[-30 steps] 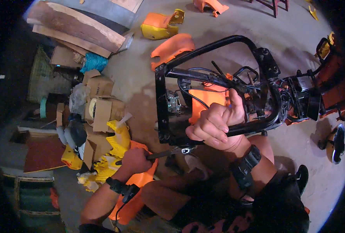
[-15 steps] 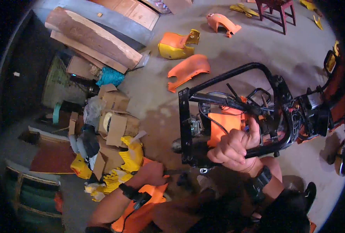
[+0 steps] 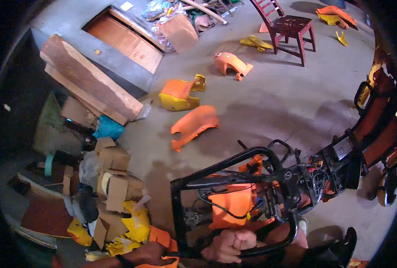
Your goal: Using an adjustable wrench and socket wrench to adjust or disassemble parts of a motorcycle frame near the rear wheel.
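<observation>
Low at the picture's bottom, my left hand [image 3: 151,253] is closed, its fingers partly cut off by the lower edge. A thin dark handle, apparently a wrench [image 3: 187,254], runs from it toward my right hand. My right hand [image 3: 229,245] is curled into a fist by the near-left corner of a black tubular vehicle frame [image 3: 220,169]; what its fingers hold is hidden. Inside the frame sit an orange panel [image 3: 228,209], black cables and a dark metal part. Below my left hand shows another orange panel [image 3: 162,236].
Orange and yellow body panels [image 3: 194,127] lie on the floor ahead. A dark red chair [image 3: 292,24] stands farther back. To the left are cardboard boxes [image 3: 118,187], yellow parts [image 3: 136,221] and a wooden plank [image 3: 86,80]. The vehicle's red-brown seat [image 3: 379,111] extends right.
The view has tilted up, so the frame and both hands appear lower. My right hand has left the frame's inside for its near-left corner, closer to my left hand.
</observation>
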The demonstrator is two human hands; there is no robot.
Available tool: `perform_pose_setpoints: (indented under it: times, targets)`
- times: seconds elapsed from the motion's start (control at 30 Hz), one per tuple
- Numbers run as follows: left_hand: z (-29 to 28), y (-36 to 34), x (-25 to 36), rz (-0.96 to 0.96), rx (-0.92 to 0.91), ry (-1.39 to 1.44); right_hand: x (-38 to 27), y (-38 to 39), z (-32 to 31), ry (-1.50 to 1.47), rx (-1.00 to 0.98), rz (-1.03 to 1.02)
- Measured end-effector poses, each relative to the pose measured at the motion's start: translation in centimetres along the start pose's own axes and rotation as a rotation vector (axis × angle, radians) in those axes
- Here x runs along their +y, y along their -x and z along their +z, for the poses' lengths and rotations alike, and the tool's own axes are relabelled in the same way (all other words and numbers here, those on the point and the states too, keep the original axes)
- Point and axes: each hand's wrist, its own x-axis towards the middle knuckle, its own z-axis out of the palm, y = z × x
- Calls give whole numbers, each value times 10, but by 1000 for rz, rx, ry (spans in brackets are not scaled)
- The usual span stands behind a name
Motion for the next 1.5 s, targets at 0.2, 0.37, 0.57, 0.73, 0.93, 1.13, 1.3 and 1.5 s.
perform_pose_setpoints:
  times: [0.2,0.37,0.57,0.73,0.93,1.13,1.3,1.5]
  targets:
    - [-76,0,37,-26,-18,122,-8,6,-8,-3,48,46]
    - [-30,-1,-27,108,2,91,2,14,0,-56,55,62]
    - [-43,-15,-32,-39,-87,-138,-6,28,9,-46,95,55]
    - [-33,-8,-32,-40,-31,-50,-24,33,18,12,106,39]
    - [-1,7,4,-183,-106,296,-15,30,16,9,99,62]
    - [20,2,-11,-289,-19,82,15,24,18,-84,82,115]
    - [6,21,-13,-154,55,152,32,17,17,-165,42,128]
    - [-6,2,-16,1,0,296,20,18,19,-123,59,143]
